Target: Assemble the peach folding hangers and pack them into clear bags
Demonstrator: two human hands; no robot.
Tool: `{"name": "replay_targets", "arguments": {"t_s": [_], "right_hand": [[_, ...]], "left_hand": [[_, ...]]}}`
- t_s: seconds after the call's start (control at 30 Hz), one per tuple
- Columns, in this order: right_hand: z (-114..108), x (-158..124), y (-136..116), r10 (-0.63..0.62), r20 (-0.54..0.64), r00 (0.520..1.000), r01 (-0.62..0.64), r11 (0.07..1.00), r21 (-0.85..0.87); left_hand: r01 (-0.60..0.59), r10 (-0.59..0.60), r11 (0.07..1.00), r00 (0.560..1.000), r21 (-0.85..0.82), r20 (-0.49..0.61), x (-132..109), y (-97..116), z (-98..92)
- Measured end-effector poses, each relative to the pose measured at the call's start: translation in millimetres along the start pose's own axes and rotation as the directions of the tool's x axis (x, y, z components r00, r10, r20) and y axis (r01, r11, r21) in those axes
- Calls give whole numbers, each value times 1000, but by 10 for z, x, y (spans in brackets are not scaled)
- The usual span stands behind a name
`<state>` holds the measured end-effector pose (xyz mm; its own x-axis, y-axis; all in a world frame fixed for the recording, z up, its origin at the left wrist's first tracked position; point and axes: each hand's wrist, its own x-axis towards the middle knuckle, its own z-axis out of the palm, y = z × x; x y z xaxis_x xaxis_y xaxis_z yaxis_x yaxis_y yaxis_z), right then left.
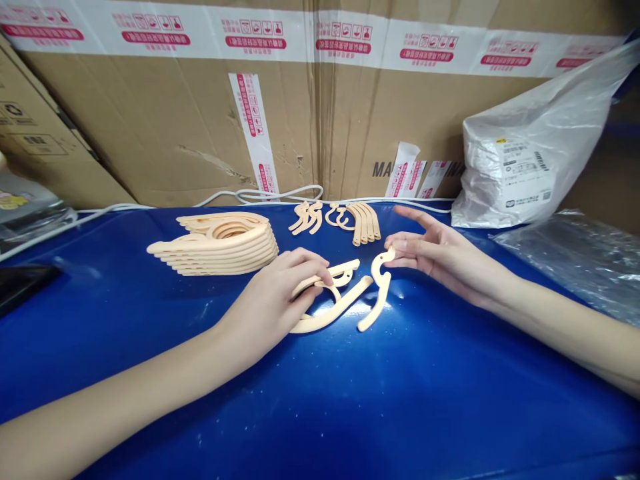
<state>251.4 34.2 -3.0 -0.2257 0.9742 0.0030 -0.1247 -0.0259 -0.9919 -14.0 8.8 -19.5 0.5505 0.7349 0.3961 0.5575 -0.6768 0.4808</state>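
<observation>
My left hand (278,299) rests on a pale peach plastic hanger part (330,308) lying on the blue table, fingers curled over its upper edge. My right hand (440,253) is spread, its fingertips touching the top of a separate curved hook piece (378,291) that lies beside the hanger part. Behind my left hand sits a neat stack of the same hanger parts (217,243). Small groups of loose hook pieces (306,217) and curved arms (365,223) lie at the back of the table.
Large taped cardboard boxes (190,120) wall off the back. A white cable (260,196) runs along their base. A white plastic bag (525,167) stands at back right, clear plastic wrap (580,260) beside it. A dark flat object (20,283) lies at the left edge.
</observation>
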Motion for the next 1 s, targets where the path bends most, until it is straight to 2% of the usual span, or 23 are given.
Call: {"name": "replay_targets", "arguments": {"t_s": [0.13, 0.27, 0.4, 0.6, 0.67, 0.7, 0.8, 0.83, 0.9, 1.0], "right_hand": [[-13, 13, 17, 6, 30, 1000, -3, 995, -102], [-47, 25, 31, -32, 133, 991, 64, 967, -245], [-66, 34, 72, -51, 249, 967, 153, 899, -410], [-72, 8, 137, -149, 311, 938, 305, 779, -547], [-74, -12, 132, -195, 341, 919, 379, 675, -634], [-71, -24, 123, -227, 373, 899, 433, 585, -686], [-37, -67, 83, -301, 520, 799, 590, 233, -773], [-21, -81, 72, -304, 565, 767, 623, 146, -768], [10, -106, 61, -300, 620, 725, 662, 58, -747], [36, -128, 58, -296, 673, 678, 706, 5, -708]], "left_hand": [[-2, 3, 999, 1000, -35, 9, 28, -22, 3], [5, -5, 1000, 1000, -20, 25, 40, -25, 15], [-5, 5, 1000, 1000, 18, 12, 13, -27, 25], [6, -7, 1000, 1000, 24, 18, -5, -11, 30], [21, -21, 1000, 1000, 19, 19, 11, -10, 36], [34, -34, 999, 999, 8, 18, 23, -12, 39], [82, -82, 996, 997, -41, 8, 60, -21, 42], [94, -94, 994, 996, -54, 7, 70, -22, 41], [108, -107, 992, 994, -64, 12, 84, -24, 37], [115, -114, 990, 993, -84, 15, 90, -32, 36]]}}
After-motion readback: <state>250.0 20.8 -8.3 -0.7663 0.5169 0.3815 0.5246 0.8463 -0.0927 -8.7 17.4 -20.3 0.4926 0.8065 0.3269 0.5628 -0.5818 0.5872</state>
